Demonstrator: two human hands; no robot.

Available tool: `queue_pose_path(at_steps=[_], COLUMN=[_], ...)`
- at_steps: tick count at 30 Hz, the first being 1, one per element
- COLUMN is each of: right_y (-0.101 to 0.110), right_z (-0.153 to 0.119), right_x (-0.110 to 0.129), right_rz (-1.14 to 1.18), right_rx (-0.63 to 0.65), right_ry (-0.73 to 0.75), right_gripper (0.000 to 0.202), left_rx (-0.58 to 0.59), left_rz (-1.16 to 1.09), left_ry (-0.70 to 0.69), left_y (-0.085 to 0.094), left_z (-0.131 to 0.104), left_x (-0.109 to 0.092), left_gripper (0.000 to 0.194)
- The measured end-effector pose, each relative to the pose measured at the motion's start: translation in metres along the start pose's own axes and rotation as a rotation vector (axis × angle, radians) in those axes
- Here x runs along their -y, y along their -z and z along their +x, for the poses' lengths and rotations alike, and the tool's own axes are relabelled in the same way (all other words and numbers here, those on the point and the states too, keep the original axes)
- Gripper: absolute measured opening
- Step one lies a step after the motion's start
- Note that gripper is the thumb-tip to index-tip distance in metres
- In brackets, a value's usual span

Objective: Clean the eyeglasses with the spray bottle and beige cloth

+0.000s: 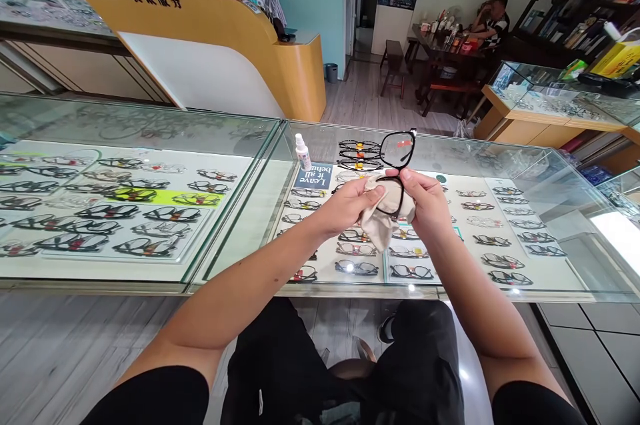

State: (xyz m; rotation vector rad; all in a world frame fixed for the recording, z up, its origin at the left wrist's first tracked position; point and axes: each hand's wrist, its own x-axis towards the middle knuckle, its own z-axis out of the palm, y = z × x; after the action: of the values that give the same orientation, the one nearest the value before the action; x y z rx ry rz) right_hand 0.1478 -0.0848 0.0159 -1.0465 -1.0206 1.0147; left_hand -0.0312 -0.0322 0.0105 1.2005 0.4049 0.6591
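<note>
Above the glass display counter (235, 271), my right hand (429, 201) is closed on a pair of black-framed eyeglasses (415, 143), pinching them near the bridge. The glasses are turned on end, one lens up with a small red mark on it. My left hand (350, 205) is closed on a pale beige cloth (379, 228), its thumb pressing the cloth against the lower lens. The cloth hangs below both hands and partly covers that lens. Left of the glasses, a small white spray bottle (303, 155) stands upright on the counter. Several folded eyeglasses (357, 154) lie behind my hands.
Rows of spectacle frames (173, 213) are laid out inside the glass cases. Beyond stands a curved wooden cashier desk (295, 68). A person (495, 25) sits at a dark table at the back right. Another glass case (555, 98) stands at the right.
</note>
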Motion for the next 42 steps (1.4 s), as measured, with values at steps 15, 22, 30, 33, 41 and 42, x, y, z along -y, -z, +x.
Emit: queue_pose_path(at_steps=[15,22,30,33,41,42], right_y=[0.0,-0.001,-0.001,-0.001,-0.002,-0.003], right_z=[-0.002,0.0,0.0,0.0,0.002,0.002], right_x=[-0.005,0.0,0.003,0.003,-0.001,-0.001], right_rz=[-0.05,0.086,0.071,0.04,-0.003,0.001], right_rx=[0.022,-0.028,-0.064,-0.082,-0.082,-0.088], right_ry=[0.067,-0.021,-0.03,0.011,0.113,0.113], right_gripper=[0.037,0.038,0.048,0.047,0.044,0.044], left_rx=[-0.121,-0.036,-0.03,-0.094,-0.21,-0.216], left_rz=[0.042,-0.056,-0.072,-0.041,0.0,0.0], left_ry=[-0.099,-0.075,-0.01,0.004,0.005,0.002], left_y=[-0.004,-0.004,-0.004,-0.003,-0.008,-0.009], left_z=[0.004,0.002,0.003,0.005,0.003,0.003], left_x=[0.008,0.006,-0.001,0.0,-0.004,-0.004], left_gripper=[0.07,0.069,0.063,0.062,0.062,0.062])
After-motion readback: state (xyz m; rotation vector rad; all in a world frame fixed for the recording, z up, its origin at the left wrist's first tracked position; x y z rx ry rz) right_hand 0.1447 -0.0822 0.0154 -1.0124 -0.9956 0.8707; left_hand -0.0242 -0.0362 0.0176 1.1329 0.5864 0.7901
